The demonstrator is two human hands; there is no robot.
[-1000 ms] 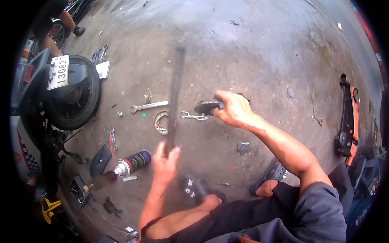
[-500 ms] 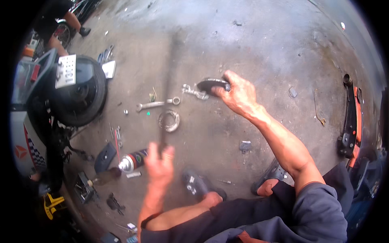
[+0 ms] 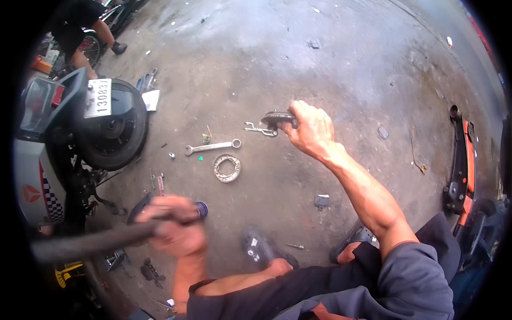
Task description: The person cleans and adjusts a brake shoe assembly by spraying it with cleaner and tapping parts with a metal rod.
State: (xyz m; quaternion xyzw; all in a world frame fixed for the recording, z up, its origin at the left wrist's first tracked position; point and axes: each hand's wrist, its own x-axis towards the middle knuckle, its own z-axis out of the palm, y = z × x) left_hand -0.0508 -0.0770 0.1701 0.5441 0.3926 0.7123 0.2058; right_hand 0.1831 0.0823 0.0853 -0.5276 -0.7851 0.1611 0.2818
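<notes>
**Brake shoe held to the floor, bar gripped low at the left**

- Right hand [image 3: 312, 128]: fingers curled tight round a dark curved brake shoe [image 3: 278, 117], held against the concrete floor [image 3: 341, 64], with a small metal spring piece [image 3: 260, 129] at its left end
- Left hand [image 3: 173, 226]: fist wrapped on a long dark bar [image 3: 90, 245], blurred, pointing left
- Loose nearby: spanner [image 3: 212, 146], ring-shaped part [image 3: 227, 168]
- Motorcycle rear wheel [image 3: 114, 130] at left
- Progress, as judged: shoe off the wheel and being worked on; refitting not yet done
</notes>
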